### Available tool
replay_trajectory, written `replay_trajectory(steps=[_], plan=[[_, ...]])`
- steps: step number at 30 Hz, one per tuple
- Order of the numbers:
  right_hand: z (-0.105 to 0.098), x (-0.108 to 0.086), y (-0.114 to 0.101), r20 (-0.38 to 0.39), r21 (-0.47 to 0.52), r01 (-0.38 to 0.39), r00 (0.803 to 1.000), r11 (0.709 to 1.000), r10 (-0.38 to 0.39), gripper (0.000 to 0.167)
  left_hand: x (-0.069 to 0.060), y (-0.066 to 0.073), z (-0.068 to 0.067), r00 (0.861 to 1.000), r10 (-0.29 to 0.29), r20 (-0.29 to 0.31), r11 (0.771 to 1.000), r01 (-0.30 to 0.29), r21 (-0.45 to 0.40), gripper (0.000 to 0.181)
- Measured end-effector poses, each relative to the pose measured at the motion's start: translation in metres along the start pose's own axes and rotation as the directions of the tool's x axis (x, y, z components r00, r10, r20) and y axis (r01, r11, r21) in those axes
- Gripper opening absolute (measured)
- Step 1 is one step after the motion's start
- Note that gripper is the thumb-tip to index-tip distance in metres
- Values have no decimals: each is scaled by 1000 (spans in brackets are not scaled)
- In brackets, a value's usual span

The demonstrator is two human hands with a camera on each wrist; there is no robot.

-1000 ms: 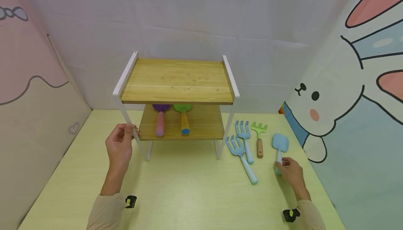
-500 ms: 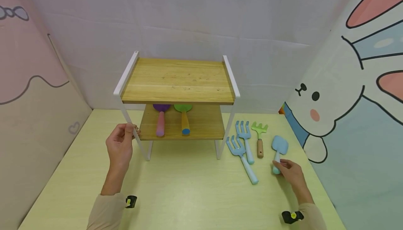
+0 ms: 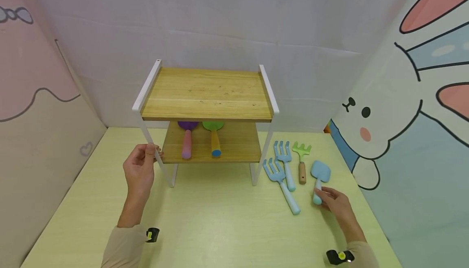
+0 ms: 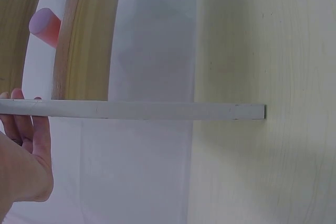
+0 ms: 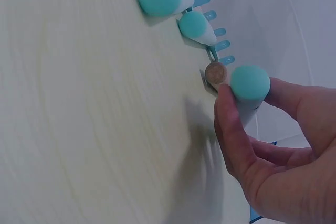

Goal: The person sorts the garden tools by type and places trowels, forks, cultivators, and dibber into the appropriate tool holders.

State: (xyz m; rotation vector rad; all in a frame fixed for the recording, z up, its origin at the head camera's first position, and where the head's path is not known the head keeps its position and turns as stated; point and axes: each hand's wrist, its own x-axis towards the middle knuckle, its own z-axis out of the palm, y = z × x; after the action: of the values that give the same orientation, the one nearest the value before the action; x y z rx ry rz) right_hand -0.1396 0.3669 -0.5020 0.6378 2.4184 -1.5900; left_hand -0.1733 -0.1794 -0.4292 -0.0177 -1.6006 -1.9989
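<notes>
On the right of the head view, my right hand [image 3: 338,209] pinches the pale handle of a blue toy shovel [image 3: 320,171] between thumb and fingers. The handle's turquoise end [image 5: 250,81] faces the right wrist camera; the blade is hidden there. My left hand [image 3: 140,170] grips the white front-left leg [image 4: 157,109] of a two-tier wooden shelf [image 3: 207,93], fingers curled behind it. On the lower tier lie a purple toy shovel with a pink handle [image 3: 187,143] and a green one with an orange handle [image 3: 215,142]. The upper board partly covers their blades.
Left of the held shovel lie two blue toy forks [image 3: 289,196] and a small green rake [image 3: 302,172] with a wooden handle. They are beside the shelf's right leg [image 3: 265,146]. A white cloth wall [image 3: 307,76] backs the table, and a printed rabbit panel borders the right.
The blue shovel has shifted a little left and towards me, with my right hand on its handle. My left hand has stayed at the shelf leg.
</notes>
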Motion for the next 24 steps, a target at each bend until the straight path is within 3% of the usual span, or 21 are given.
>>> replay_trajectory(steps=[15,24], plan=[[12,-9,0,16,25,18,1000,1000,-18,73,1,-1,0,1000,-6,2,999,6,-38,22],[18,-16,-3,40,49,60,997,997,-62,70,1,-1,-1,1000,0,-4,1000,0,3,23]])
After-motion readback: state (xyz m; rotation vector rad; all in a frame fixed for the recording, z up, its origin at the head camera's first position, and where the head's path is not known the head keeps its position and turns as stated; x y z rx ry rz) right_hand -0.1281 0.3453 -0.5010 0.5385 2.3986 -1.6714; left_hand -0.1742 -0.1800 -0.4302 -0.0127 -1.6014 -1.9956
